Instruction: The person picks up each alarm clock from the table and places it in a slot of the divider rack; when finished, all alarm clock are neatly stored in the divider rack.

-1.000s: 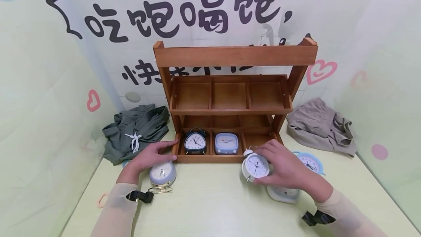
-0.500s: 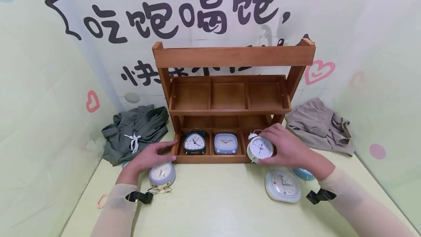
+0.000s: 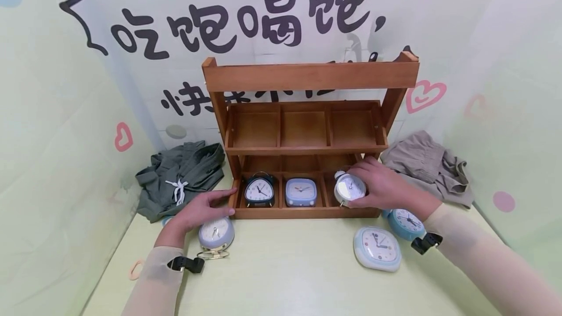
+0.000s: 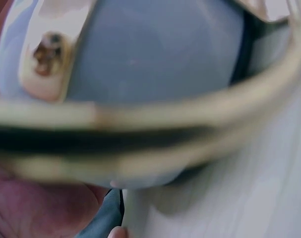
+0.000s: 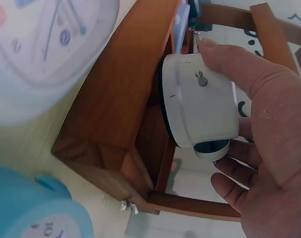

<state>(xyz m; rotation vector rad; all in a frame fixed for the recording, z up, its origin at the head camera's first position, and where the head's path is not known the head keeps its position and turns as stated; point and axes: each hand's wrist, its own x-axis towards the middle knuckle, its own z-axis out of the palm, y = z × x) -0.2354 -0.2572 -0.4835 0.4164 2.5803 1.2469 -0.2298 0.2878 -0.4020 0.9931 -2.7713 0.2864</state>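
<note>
A round white alarm clock (image 3: 350, 188) tilts in the right compartment of the lower shelf tier. My right hand (image 3: 379, 184) grips it between thumb and fingers. In the right wrist view the thumb (image 5: 239, 62) lies along the white casing (image 5: 205, 99). My left hand (image 3: 203, 211) touches the left end of the wooden shelf (image 3: 303, 212) with extended fingers. Beneath that hand stands a lavender alarm clock (image 3: 216, 233), its gold handle (image 4: 200, 116) crossing the left wrist view. A black triangular clock (image 3: 259, 190) and a lavender-blue square clock (image 3: 301, 192) fill the left and middle compartments.
A pale blue-and-white clock (image 3: 377, 248) and a blue alarm clock (image 3: 406, 223) are on the table (image 3: 290, 267) by the right arm. Dark green cloth (image 3: 175, 174) lies left of the shelf, taupe cloth (image 3: 428, 165) right. The upper tier (image 3: 305, 126) has three compartments.
My right hand has carried the white alarm clock from in front of the shelf up and back into the right compartment. The left hand has stayed at the shelf's end.
</note>
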